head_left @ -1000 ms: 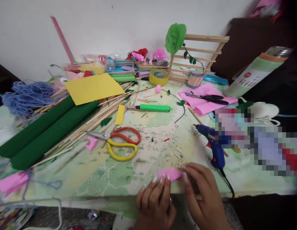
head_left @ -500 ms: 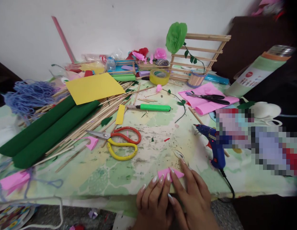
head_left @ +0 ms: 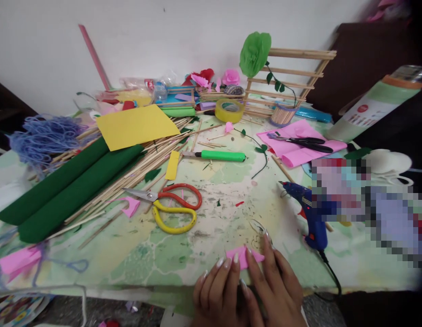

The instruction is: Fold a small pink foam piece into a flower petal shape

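Observation:
A small folded piece of pink paper [head_left: 240, 257] lies near the table's front edge, under the fingertips of both hands. My left hand [head_left: 218, 290] holds its near left side, with the fingers close together and bent over it. My right hand [head_left: 275, 281] holds the right side, its index fingertip on top of the paper and its thumb nearer the edge. Its middle finger reaches past the paper, close to a small pale loop [head_left: 257, 225]. Right of that hand rests a blue hot glue gun [head_left: 311, 211]. Scissors [head_left: 177, 206] with red and yellow handles lie to the left.
Wooden sticks [head_left: 129, 181] and rolled green paper [head_left: 81, 195] cover the left side. A green-handled cutter [head_left: 223, 156] lies mid-table. Behind stand yellow tape [head_left: 229, 111], a stick frame [head_left: 296, 72] and a green paper flower [head_left: 255, 53]. A bottle [head_left: 370, 106] stands at right.
The view has shifted slightly, so the table's things sit a little lower and farther right. Both hands stay on the pink paper, with only small finger movement.

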